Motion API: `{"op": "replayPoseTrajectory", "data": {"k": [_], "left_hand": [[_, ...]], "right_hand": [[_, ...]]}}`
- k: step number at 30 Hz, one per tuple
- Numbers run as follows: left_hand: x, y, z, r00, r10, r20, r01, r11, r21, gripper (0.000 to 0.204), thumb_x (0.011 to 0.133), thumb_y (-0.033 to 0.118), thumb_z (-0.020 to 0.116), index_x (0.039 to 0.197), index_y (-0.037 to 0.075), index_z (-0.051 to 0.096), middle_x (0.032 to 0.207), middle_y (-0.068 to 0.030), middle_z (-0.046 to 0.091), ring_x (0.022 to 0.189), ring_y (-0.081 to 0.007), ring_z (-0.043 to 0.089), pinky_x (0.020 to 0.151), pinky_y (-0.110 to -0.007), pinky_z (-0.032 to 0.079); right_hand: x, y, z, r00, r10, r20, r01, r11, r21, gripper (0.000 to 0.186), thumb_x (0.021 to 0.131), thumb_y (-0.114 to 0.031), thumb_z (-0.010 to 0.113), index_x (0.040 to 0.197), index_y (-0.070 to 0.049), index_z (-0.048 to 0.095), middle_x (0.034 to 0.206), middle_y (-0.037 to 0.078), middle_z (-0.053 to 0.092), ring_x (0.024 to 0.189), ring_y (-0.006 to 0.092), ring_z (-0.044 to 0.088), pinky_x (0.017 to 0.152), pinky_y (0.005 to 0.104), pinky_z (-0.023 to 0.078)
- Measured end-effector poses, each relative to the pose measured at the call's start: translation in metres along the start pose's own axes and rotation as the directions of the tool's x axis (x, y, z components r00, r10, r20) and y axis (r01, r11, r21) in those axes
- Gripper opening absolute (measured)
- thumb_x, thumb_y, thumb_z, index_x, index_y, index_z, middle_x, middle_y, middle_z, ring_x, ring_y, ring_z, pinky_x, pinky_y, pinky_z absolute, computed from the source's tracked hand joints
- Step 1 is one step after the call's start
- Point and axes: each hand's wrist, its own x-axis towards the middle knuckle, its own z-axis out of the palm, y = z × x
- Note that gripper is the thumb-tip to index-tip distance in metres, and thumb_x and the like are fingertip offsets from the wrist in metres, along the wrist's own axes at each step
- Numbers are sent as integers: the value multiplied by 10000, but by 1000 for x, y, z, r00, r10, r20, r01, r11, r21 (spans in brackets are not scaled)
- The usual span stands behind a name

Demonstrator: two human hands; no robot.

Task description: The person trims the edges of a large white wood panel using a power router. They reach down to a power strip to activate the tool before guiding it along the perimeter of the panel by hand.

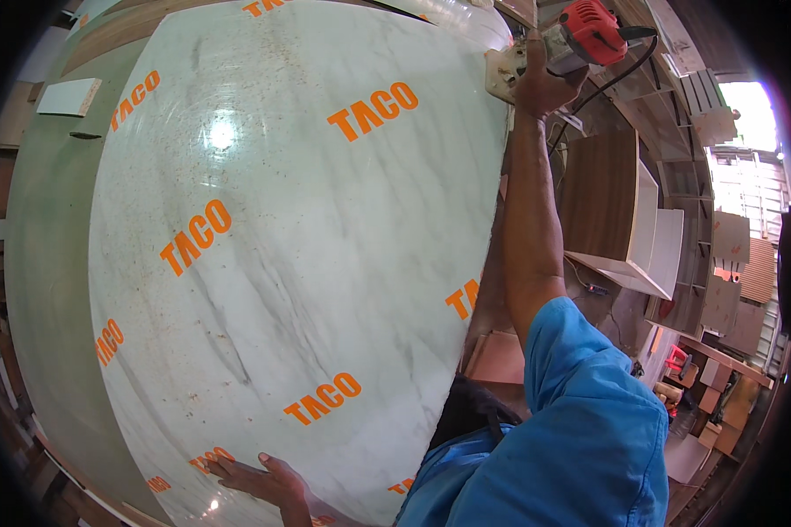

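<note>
A large white sheet with grey marble veining and orange print (325,211) lies in front of me, with brown dust scattered over it. At its far right edge my right hand (543,88) is wrapped round a red and silver trim router (580,44). The router's pale base plate (504,74) sits at the sheet's edge, and the bit is hidden. My right arm is stretched out far. Near the close left part of the sheet my left hand (264,481) lies flat on the surface, fingers spread, holding nothing.
A black cord (628,75) hangs from the router. Right of the sheet stands a wood-grain cabinet box (599,189). A greenish board (57,290) extends beneath the sheet on the left, bearing a small white block (68,97). Offcuts (721,395) lie about on the right.
</note>
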Motion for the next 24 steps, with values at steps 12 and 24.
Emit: {"op": "replayPoseTrajectory", "data": {"k": [12,24], "left_hand": [[6,12,-8,996,71,-49,-74,995,-70,824,1028,610,298,1545,-27,223,1609,-304,166,1477,-468,211,1168,-598,190],[3,5,-4,999,32,4,-32,997,-63,868,1012,666,251,1574,9,173,1633,-274,134,1511,-457,146,1186,-642,98]], "right_hand": [[14,23,11,999,-49,1,49,998,-45,601,719,-181,891,1176,45,572,1064,87,666,926,193,634,864,337,511],[19,35,15,1000,-12,-12,11,999,-44,613,710,-188,895,1169,53,569,1097,108,655,961,203,618,896,345,492]]}}
